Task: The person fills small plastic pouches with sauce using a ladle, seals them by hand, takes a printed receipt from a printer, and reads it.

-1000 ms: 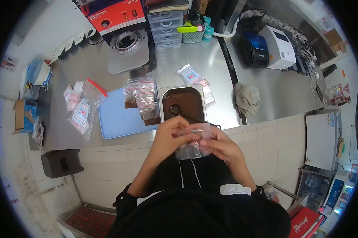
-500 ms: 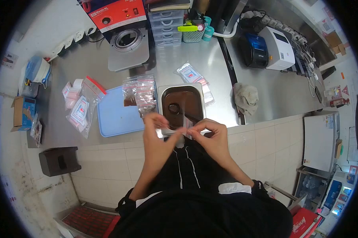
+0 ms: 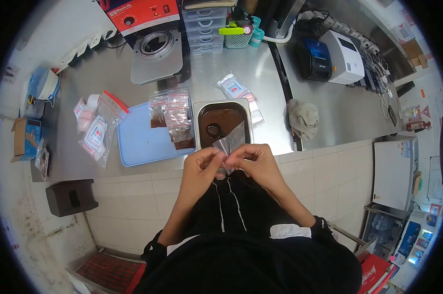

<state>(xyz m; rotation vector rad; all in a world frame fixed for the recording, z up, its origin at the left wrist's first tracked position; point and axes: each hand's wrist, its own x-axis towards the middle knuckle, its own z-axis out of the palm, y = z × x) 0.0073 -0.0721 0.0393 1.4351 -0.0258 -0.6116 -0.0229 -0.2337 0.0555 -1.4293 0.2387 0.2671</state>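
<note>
A clear plastic bag [image 3: 235,139] is held up between the two hands, in front of the near edge of a metal pan [image 3: 251,117], its upper part seen against the pan. It is pinched at one side by the thumb and fingertips of the left hand [image 3: 200,166] and at the other by those of the right hand [image 3: 259,165], the fingertips nearly meeting. Whether its mouth is parted cannot be told. The film is judged light, limp and somewhat slippery, easily creased; it is best gripped by opposite edges, with fingertips only. In the pan, a brown substance [image 3: 226,117] and a dark round utensil [image 3: 213,130] are seen. To the left, filled bags [image 3: 177,117] are laid partly on a blue tray [image 3: 138,142]; beyond the pan, flat packets [image 3: 232,87] are spread on the steel counter [image 3: 265,68].
</note>
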